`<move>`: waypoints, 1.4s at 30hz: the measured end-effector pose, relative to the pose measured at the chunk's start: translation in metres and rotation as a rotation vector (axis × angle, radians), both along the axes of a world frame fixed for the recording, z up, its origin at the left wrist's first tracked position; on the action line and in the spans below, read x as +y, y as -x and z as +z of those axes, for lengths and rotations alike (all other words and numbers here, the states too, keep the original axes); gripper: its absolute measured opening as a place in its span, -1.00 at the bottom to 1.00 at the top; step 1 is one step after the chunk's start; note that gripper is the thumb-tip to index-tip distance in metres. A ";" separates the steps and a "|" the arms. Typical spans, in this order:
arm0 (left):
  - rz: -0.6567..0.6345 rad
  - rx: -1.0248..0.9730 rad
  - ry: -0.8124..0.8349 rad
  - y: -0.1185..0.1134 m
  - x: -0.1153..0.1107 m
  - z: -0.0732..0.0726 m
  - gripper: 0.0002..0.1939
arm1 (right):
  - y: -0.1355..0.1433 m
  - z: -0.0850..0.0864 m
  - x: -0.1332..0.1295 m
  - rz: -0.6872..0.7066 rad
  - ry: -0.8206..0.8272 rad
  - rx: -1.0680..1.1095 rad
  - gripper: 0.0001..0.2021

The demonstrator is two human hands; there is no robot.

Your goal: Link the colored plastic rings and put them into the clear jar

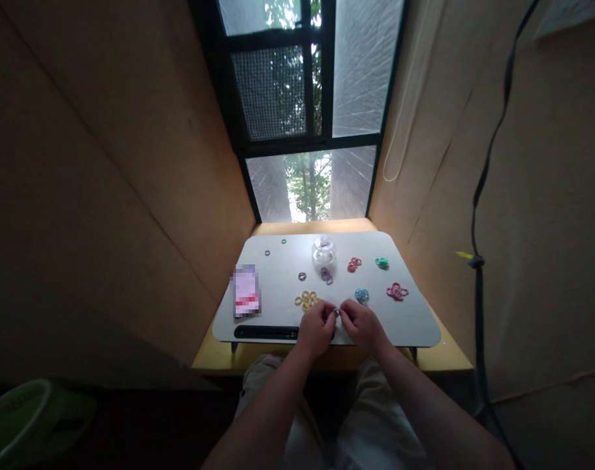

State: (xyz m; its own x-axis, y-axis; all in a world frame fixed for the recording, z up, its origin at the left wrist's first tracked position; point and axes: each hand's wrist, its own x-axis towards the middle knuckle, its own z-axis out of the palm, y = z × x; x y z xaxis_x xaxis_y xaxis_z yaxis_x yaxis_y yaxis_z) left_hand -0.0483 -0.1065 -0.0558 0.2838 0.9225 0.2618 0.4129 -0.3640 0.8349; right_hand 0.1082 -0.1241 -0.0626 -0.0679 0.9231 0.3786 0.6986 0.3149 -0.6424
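Note:
Above the front of the white folding table, my left hand and my right hand meet fingertip to fingertip. Both are closed in a pinch on a small pale bluish ring, mostly hidden by the fingers. A cluster of yellow rings lies just behind my left hand. Light blue rings are piled just beyond my right hand. Farther back are purple rings, red rings, green rings and, to the right, pink rings.
A clear round jar stands at the back middle. A blurred pink-and-purple packet-like item lies at left, and a long black slot runs along the front edge. Single rings are scattered at left. A dark cord hangs at right.

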 end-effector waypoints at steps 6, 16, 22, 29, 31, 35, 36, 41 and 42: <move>-0.001 0.018 -0.007 0.001 0.000 -0.001 -0.88 | 0.000 0.001 -0.001 0.005 -0.012 0.003 -0.87; -0.011 0.007 0.000 0.000 -0.001 0.003 -0.82 | 0.000 0.000 -0.001 0.001 -0.006 -0.020 -0.88; 0.001 0.020 -0.010 -0.001 -0.001 0.002 -0.83 | 0.000 -0.001 0.000 -0.002 -0.004 -0.026 -0.88; 0.014 0.006 0.018 -0.001 -0.001 0.001 -0.85 | 0.000 0.003 -0.001 -0.006 -0.014 -0.037 -0.88; 0.034 0.014 0.022 -0.001 -0.001 0.000 -0.86 | 0.000 0.003 -0.001 -0.007 -0.020 -0.039 -0.88; 0.035 0.016 0.024 -0.001 -0.001 -0.001 -0.86 | 0.001 0.004 -0.003 -0.010 -0.024 -0.033 -0.88; 0.036 0.017 0.025 -0.001 -0.001 -0.001 -0.86 | 0.001 0.004 -0.003 -0.009 -0.022 -0.029 -0.87; 0.037 0.027 0.018 0.000 -0.002 -0.001 -0.86 | 0.001 0.005 -0.003 -0.011 -0.016 -0.025 -0.87; 0.034 0.026 0.016 0.000 -0.002 -0.001 -0.86 | 0.001 0.005 -0.003 -0.012 -0.016 -0.027 -0.87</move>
State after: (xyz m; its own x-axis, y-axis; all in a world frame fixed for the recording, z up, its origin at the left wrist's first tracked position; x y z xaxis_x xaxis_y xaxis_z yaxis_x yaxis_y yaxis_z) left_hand -0.0478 -0.1082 -0.0568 0.2584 0.9358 0.2400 0.4466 -0.3360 0.8293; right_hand 0.1068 -0.1271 -0.0572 -0.0673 0.9179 0.3912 0.7195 0.3163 -0.6184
